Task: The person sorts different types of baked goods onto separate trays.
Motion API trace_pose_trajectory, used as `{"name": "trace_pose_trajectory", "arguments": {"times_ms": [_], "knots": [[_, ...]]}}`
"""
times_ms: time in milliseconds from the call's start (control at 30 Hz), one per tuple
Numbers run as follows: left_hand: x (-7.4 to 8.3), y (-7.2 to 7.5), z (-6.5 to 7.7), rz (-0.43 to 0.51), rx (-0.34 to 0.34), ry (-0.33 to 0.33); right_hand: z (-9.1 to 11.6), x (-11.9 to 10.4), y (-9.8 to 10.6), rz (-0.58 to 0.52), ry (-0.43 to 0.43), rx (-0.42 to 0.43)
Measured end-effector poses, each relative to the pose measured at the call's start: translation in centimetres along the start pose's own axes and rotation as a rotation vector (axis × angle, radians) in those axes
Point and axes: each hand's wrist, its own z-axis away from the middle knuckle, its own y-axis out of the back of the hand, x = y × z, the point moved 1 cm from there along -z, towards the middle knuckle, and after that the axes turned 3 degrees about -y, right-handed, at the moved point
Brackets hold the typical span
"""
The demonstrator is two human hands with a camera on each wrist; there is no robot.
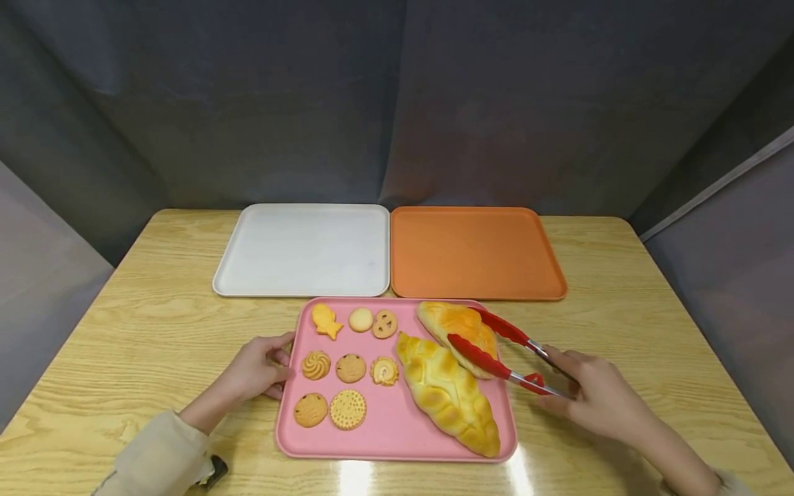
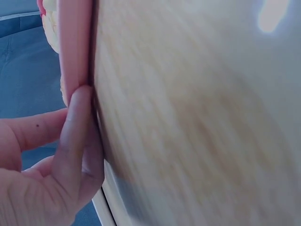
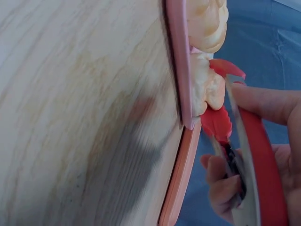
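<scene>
The hands are apart: the left hand (image 1: 262, 365) grips the left rim of the pink tray (image 1: 397, 435), and the right hand (image 1: 598, 396) holds the tongs (image 1: 493, 364). Their red tips stand around the smaller bread (image 1: 459, 327), at the tray's far right part; whether they already press it cannot be told. The braided bread (image 1: 446, 393) lies close beside it on the tray, so one tip could catch and push it. With an uneven squeeze, the rounded bread could slip and knock the cookies (image 1: 350, 368) on the tray's left half.
</scene>
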Motion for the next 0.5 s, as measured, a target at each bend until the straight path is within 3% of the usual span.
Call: {"name": "trace_pose_trajectory", "arguments": {"times_ms": [167,500], "knots": [[0.07,-0.01,-0.10,0.004,0.000,0.004,0.41,0.21,0.03,-0.016,0.030,0.052],[0.18,0.03,-0.06,0.001,0.002,0.003,0.51,0.24,0.28,-0.006,0.039,0.069]]}}
